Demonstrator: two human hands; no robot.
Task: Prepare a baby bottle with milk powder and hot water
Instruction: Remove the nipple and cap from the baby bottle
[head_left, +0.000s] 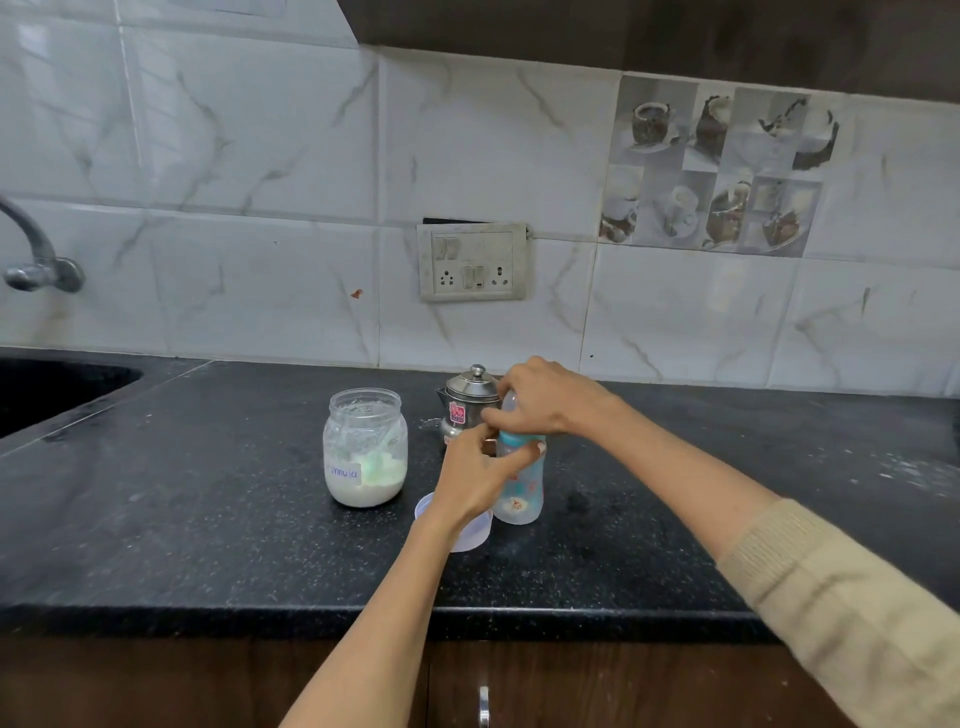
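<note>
Bottle (521, 480) stands upright on the dark surface (208, 519), roughly centre, just right of the open glass jar (365, 447) and in front of the small steel pot (466, 402). Left hand (475, 480) wraps the bottle's upper body from its left side, fingers curled round it below the teal collar (514, 440); my read is that it's there to stop the bottle turning or tipping. Right hand (540, 397) comes in from above and right, closed over the top of the bottle, fingertips down at the collar, with the clear teat just showing under the palm. Looks like a twist grip on the ring, but can't tell from here whether it's going on or coming off. Both hands are closed on the bottle, neither free. Bottle body looks mostly clear, with pale colour at the base; can't say whether that's print, powder or liquid. Jar has no lid on, is about a third full of white powder, carries a handwritten label, and sits near the left hand for scooping. Something pale green shows through the glass, possibly a scoop, not sure. A translucent cap (470, 530) lies on the surface under the left wrist, touching or nearly touching the bottle base, probably the bottle's cover parked within reach. Pot has its lid on, presumably the hot water, directly behind the hands.
</note>
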